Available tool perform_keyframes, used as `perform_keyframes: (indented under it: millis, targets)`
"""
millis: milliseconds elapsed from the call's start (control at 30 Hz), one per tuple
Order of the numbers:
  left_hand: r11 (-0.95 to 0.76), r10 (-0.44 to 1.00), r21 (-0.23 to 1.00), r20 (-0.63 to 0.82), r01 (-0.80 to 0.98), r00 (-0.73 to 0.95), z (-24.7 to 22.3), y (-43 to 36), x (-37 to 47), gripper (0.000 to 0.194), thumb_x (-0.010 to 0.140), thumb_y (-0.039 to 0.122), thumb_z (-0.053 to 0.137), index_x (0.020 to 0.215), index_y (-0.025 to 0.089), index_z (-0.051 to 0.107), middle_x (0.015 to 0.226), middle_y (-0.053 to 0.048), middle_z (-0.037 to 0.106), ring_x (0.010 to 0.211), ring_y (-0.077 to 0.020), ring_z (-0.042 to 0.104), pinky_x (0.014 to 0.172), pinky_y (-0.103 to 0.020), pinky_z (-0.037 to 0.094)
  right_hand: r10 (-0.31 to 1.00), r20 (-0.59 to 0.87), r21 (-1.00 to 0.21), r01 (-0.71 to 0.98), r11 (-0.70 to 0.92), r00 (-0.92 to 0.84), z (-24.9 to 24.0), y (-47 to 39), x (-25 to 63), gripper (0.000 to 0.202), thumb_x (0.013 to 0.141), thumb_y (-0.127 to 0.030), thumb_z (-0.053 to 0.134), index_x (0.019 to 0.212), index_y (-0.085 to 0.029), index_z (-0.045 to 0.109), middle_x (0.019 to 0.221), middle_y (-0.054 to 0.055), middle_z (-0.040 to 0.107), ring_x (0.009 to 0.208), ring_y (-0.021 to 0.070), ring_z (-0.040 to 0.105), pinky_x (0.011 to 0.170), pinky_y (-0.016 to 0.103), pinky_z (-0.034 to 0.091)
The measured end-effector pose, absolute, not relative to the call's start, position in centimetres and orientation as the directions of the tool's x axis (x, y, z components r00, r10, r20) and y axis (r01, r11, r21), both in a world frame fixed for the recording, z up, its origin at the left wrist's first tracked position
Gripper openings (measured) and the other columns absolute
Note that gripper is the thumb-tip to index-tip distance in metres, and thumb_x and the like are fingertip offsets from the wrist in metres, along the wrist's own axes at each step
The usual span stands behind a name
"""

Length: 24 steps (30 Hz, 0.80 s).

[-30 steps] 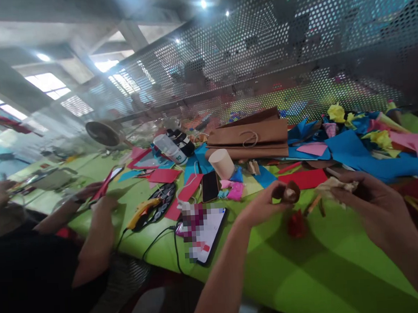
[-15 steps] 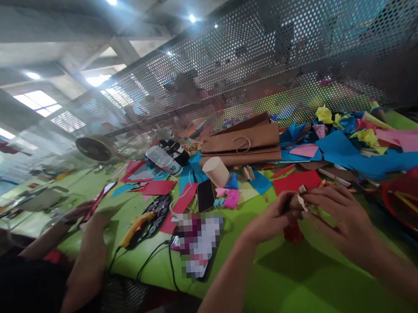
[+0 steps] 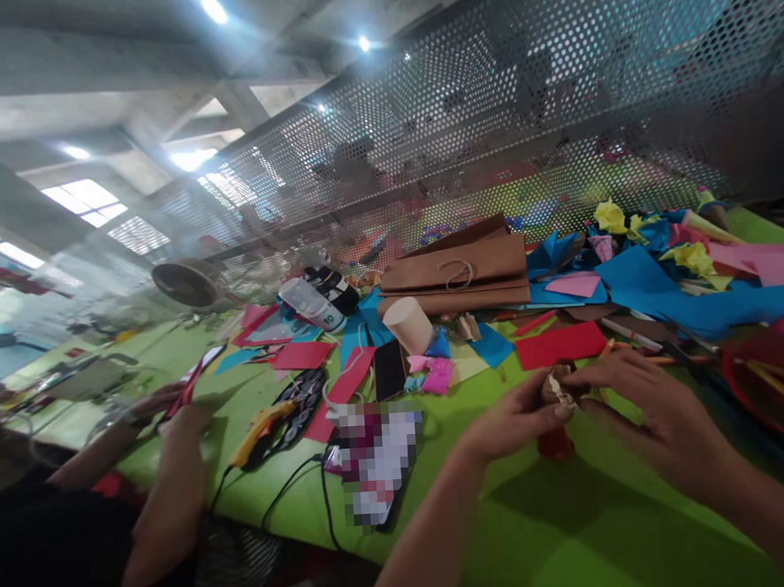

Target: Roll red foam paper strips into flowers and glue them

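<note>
Nearest, two bare arms reach in over the green table [image 3: 513, 543]. The left hand [image 3: 510, 423] is curled nearly closed, its thumb and fingers gripping a small, crumpled brown paper-like piece with a pale ragged edge [image 3: 558, 388], just above the table. The right hand [image 3: 644, 411] is half open beside it, fingers bent and thumb spread below; whether its fingertips touch the piece or hold a scrap of it, I cannot tell. A small dark-red object [image 3: 555, 443] shows right under the left hand, and I cannot make out whether the two are joined.

The piece looks light, soft and easily creased or torn, dry rather than slippery. A gentle pinch low on its brown body would probably suit it best, leaving the thin pale edge free of pressure.

To the left lie a phone with a lit screen [image 3: 386, 467] and a yellow-handled tool with a cord [image 3: 264, 432]; further left, a co-worker's hands hold a red item [image 3: 189, 390]. Beyond the person's own hands is a flat red paper sheet [image 3: 561, 343], then a pale cylinder [image 3: 408, 326] and folded brown sheets [image 3: 457, 272]. Farthest stands a grey perforated screen [image 3: 475, 138].
</note>
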<state>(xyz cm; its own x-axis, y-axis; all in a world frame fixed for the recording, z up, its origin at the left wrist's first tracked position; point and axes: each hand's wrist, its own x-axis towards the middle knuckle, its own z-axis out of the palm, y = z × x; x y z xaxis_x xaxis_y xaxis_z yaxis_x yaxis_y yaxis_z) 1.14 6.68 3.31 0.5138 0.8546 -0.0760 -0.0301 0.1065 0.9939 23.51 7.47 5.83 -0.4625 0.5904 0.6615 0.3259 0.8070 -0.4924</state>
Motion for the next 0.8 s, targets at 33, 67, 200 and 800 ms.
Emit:
perform_keyframes:
  millis: [33, 67, 200, 800]
  targets:
    - [0.113, 0.857, 0.993, -0.088, -0.019, 0.507, 3.5, 6.6, 1.1, 0.090, 0.081, 0.067, 0.079, 0.153, 0.021, 0.052, 0.156, -0.015, 0.055, 0.148, -0.0351, 0.045, 0.125, -0.048, 0.033, 0.591, 0.667, -0.497, 0.320, 0.807, -0.455, 5.8, 7.6, 23.6, 0.028, 0.101, -0.023, 0.062, 0.126, -0.034, 0.070, 0.113, 0.003, 0.080, 0.100, 0.0250, 0.071, 0.083, 0.040, 0.056]
    - [0.116, 0.859, 0.993, -0.098, -0.005, 0.503, 3.7, 6.5, 1.1, 0.091, 0.082, 0.069, 0.078, 0.154, 0.020, 0.052, 0.158, -0.015, 0.054, 0.148, -0.0355, 0.044, 0.126, -0.048, 0.032, 0.587, 0.671, -0.490, 0.323, 0.809, -0.452, 5.8, 7.8, 23.6, 0.024, 0.101, -0.024, 0.063, 0.120, -0.034, 0.072, 0.110, 0.003, 0.080, 0.098, 0.0250, 0.072, 0.083, 0.040, 0.056]
    - [0.073, 0.853, 0.995, -0.094, 0.060, 0.513, 4.7, 6.2, 1.4, 0.087, 0.085, 0.072, 0.072, 0.149, 0.016, 0.056, 0.149, -0.016, 0.059, 0.143, -0.0353, 0.049, 0.123, -0.047, 0.037, 0.583, 0.677, -0.439, 0.390, 0.810, -0.450, 5.5, 7.8, 23.3, 0.011, 0.100, -0.025, 0.062, 0.100, -0.030, 0.073, 0.097, 0.003, 0.079, 0.089, 0.0245, 0.071, 0.079, 0.041, 0.054]
    - [0.211, 0.860, 0.967, -0.114, -0.143, 0.497, 3.5, 6.4, 1.5, 0.086, 0.070, 0.053, 0.095, 0.143, 0.024, 0.062, 0.129, -0.010, 0.068, 0.109, -0.0213, 0.065, 0.096, -0.033, 0.053, 0.600, 0.658, -0.412, 0.448, 0.793, -0.456, 4.9, 6.5, 22.9, 0.036, 0.095, -0.026, 0.064, 0.129, -0.033, 0.072, 0.124, 0.009, 0.068, 0.113, 0.0325, 0.064, 0.091, 0.049, 0.054]
